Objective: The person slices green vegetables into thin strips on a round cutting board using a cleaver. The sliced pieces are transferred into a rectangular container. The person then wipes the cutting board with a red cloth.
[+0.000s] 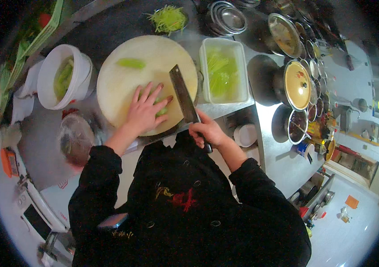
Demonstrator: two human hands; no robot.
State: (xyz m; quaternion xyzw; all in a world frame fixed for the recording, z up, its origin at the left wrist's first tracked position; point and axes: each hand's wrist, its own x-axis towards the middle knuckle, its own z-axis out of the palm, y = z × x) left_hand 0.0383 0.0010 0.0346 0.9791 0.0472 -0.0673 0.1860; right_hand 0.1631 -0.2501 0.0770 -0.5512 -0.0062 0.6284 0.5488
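Note:
My left hand (145, 111) lies palm down with spread fingers on a round, pale chopping board (117, 88). Green vegetable pieces (161, 111) show between its fingers and beside the thumb; the rest of them is hidden beneath the hand. In my right hand (208, 129) is the dark handle of a kitchen cleaver (183, 95). Its long blade slants over the board's right part, apart from the fingertips of the left hand. Another light green vegetable piece (131, 63) rests alone towards the far side of the board.
Right of the board stands a plastic tub (204, 85) of green shreds in liquid. A white bucket (46, 95) with green vegetables is at the left. Beyond the board are a bowl of green shreds (168, 19) and stacked metal bowls (226, 20). A lidded pot (296, 85) stands farther right.

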